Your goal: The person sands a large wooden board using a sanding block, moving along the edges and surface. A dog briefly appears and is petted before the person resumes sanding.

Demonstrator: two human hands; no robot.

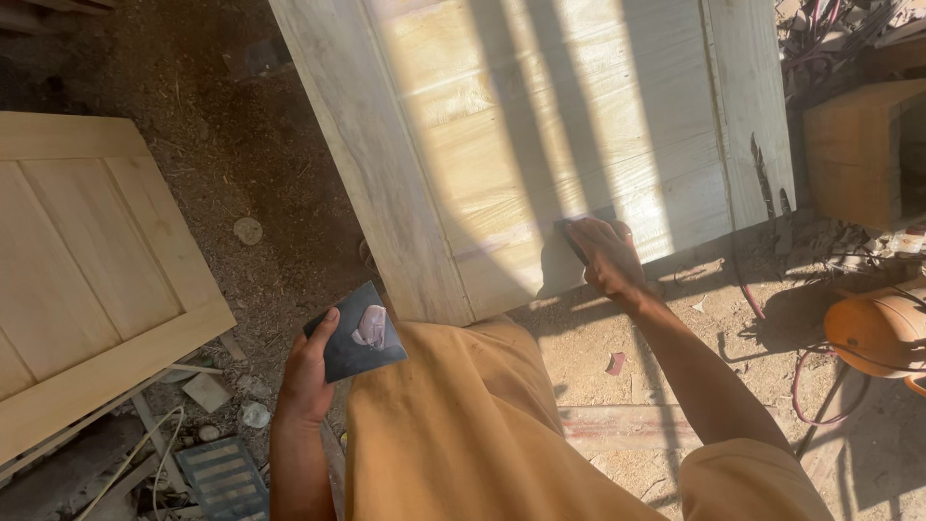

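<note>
Wooden and pale, a panelled door (87, 289) lies flat at the far left, its near corner ending over dirt strewn with scraps and a small ribbed grey block (224, 475). Just right of it, the left hand (307, 378) is raised in front of the person's orange-brown shirt (463, 434), fingers and thumb pinching a dark square sheet of sandpaper (359, 331) with a worn pale patch at its middle; the sheet is clear of any wood. Beyond it, filling the middle of the view, a second unfinished door panel (540, 125) reaches away from the person, striped with bands of sun and shadow. The right hand (606, 256) presses down on the near edge of this panel, fingers close together over a dark piece (575, 241) held flat against the wood; whether that is more sandpaper I cannot tell. Right of the arm the ground is sawdust, with a reddish cable (820, 386) curling toward an orange rounded object (880, 328) at the right edge, and a wooden box (858, 150) farther away.
</note>
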